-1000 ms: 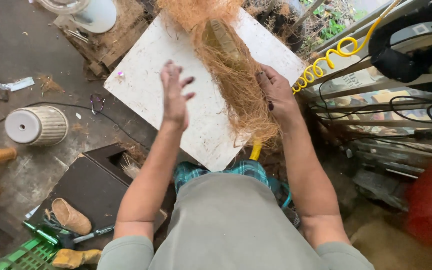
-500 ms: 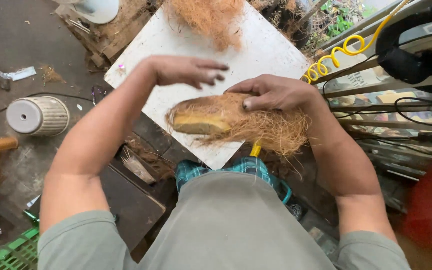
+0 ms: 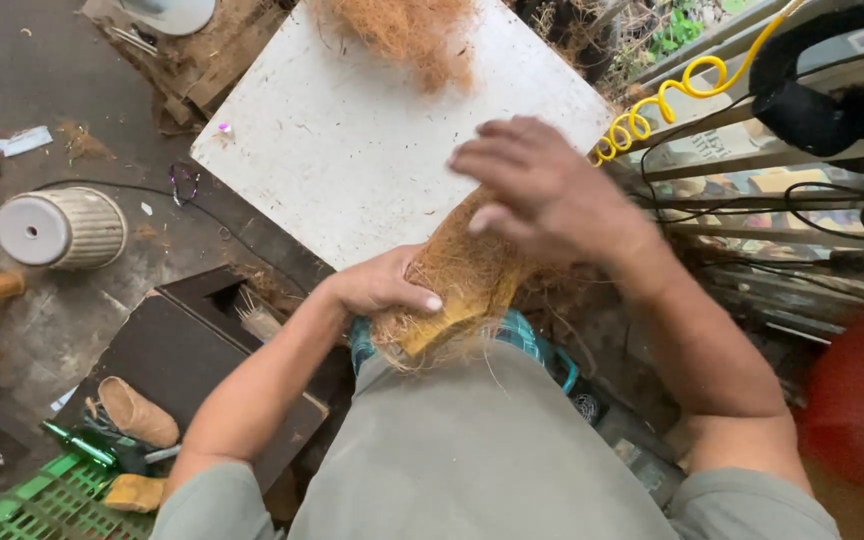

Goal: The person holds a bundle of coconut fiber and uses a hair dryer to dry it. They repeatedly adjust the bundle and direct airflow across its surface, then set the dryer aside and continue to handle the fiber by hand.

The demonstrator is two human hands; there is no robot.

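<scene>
A white board serves as your surface [image 3: 352,150], with a heap of loose fibre [image 3: 407,30] at its far edge. Your left hand [image 3: 382,285] grips the coconut husk [image 3: 457,285] at the near edge (over your lap), while your right hand [image 3: 542,190] rests open-fingered on top.

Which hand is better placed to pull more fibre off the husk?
Probably the right hand: it lies open on the husk, while the left hand grips its near end.
</scene>
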